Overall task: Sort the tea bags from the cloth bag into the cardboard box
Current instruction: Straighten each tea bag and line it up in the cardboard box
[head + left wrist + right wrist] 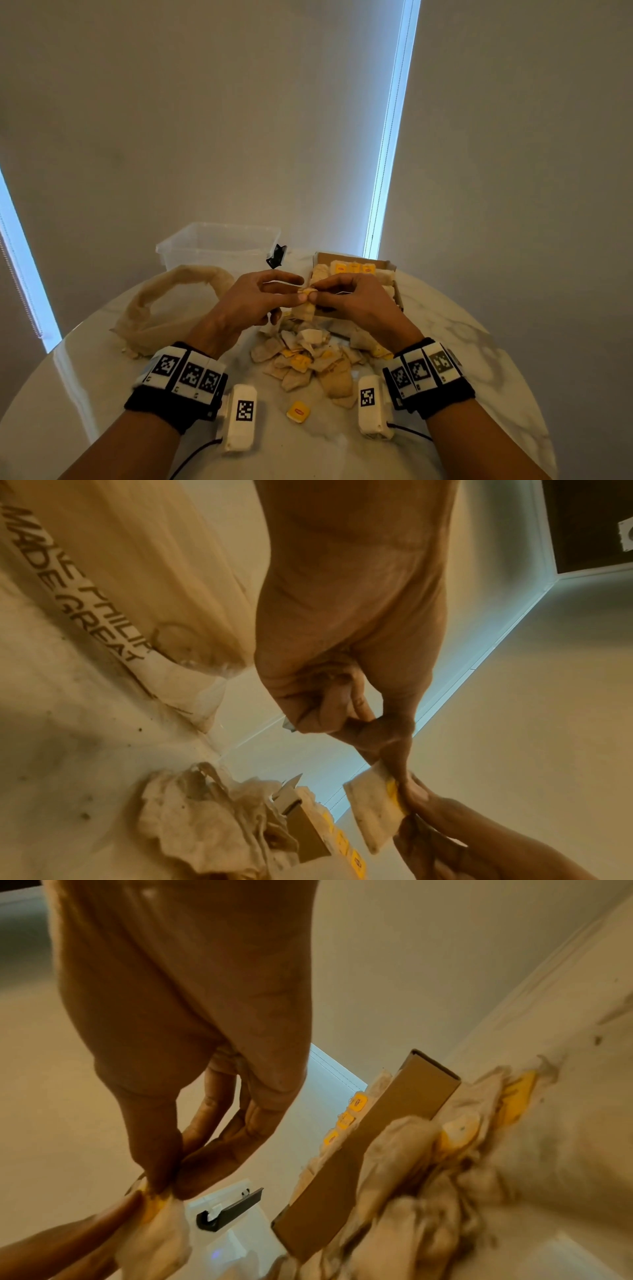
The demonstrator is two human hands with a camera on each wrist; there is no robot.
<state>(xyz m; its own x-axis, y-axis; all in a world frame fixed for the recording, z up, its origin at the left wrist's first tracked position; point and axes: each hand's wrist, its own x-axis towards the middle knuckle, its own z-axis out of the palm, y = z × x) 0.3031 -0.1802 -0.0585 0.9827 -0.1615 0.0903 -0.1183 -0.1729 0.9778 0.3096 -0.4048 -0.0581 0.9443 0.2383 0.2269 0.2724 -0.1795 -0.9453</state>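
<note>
Right now both hands meet above the middle of the round marble table (462, 342), sharing one tea bag (307, 301). The left hand (260, 298) pinches its top between thumb and fingertips, the other fingers loosely spread; the right hand (349, 296) pinches the same top edge from the other side, where the yellow tag (394, 791) shows. The bag's pale pouch hangs down below the fingers, clear of the table.

Just under the hands lies a loose pile of tea bags (308, 356), pale paper with yellow tags among them, spread over the middle of the table toward the near edge. One yellow tag (298, 411) lies alone, nearer the near edge.

Toward the far edge, right of centre, stands the cardboard box (390, 265), open, with tea bags packed upright inside and a row of yellow tags showing. The cloth bag (164, 308) lies slumped and open toward the left edge. Behind it, at the far edge, sits a clear plastic tub (219, 246) with a black clip (276, 256) at its right end.
</note>
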